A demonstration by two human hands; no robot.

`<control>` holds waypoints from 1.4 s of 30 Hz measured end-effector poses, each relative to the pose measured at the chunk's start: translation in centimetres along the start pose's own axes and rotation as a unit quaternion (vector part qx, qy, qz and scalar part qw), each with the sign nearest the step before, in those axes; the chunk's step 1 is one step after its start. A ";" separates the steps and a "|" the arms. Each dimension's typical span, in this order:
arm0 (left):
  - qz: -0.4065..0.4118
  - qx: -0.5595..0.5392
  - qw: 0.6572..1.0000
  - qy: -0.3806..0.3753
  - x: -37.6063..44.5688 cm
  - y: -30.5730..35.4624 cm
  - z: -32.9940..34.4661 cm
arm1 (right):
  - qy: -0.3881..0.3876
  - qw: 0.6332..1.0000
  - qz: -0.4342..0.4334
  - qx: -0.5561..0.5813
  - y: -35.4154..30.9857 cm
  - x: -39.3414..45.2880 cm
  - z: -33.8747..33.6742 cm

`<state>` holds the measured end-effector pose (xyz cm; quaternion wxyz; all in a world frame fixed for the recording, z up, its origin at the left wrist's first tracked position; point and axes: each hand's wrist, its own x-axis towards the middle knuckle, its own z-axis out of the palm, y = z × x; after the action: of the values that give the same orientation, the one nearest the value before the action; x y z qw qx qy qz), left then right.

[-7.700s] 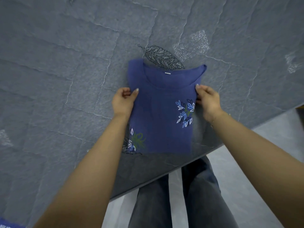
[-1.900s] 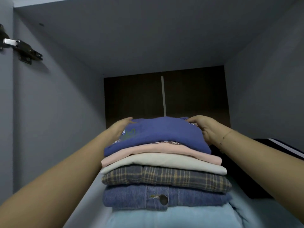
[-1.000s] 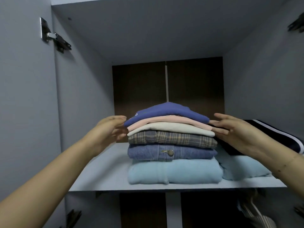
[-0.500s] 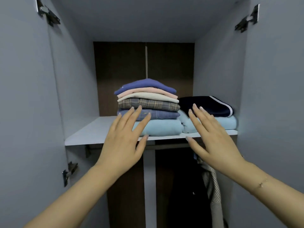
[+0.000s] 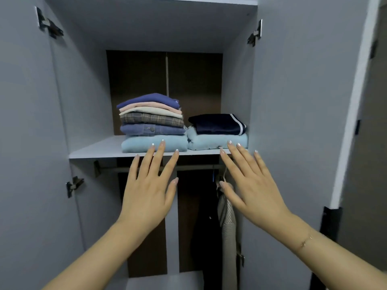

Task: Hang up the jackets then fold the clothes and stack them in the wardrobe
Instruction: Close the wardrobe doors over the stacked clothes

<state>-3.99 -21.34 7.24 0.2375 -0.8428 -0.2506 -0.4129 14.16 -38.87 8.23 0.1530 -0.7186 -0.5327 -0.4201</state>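
Head view: open grey wardrobe (image 5: 272, 101) w/ both doors swung out, dark brown back panel. A white shelf (image 5: 100, 150) crosses it at mid height.

On the shelf, two stacks of folded clothes. Left stack (image 5: 151, 122), near the shelf's middle, six items top to bottom: blue-purple top (image 5: 149, 99), pink piece, cream piece, brown-grey plaid shirt (image 5: 150, 119), blue denim w/ a metal button (image 5: 146, 129), pale blue item (image 5: 144, 144) at the base, its fold close to the shelf's front edge. Folds face forward, edges roughly aligned, top piece slightly domed. Right stack (image 5: 217, 130) sits at the shelf's right end, touching the left stack: navy garment w/ white stripe (image 5: 215, 123) on a pale blue one.

Below the shelf, a hanging rail; a dark jacket (image 5: 204, 227) and a grey striped garment (image 5: 227, 222) hang at its right end.

Left hand (image 5: 147, 195) & right hand (image 5: 251, 189) are raised in front of the shelf's front edge, backs to camera, fingers straight and spread, holding nothing, not touching the clothes. Thin bracelet (image 5: 305, 241) on the right wrist.
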 end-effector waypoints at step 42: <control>-0.126 0.030 0.990 -0.051 -10.9 -10.1 -9.3 | -0.026 0.980 0.104 0.168 -12.0 0.8 6.7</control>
<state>-21.43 -21.75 5.40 0.1955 -0.8171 -0.3788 -0.3883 6.48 -29.31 2.06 0.3004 -0.7451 -0.5214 -0.2878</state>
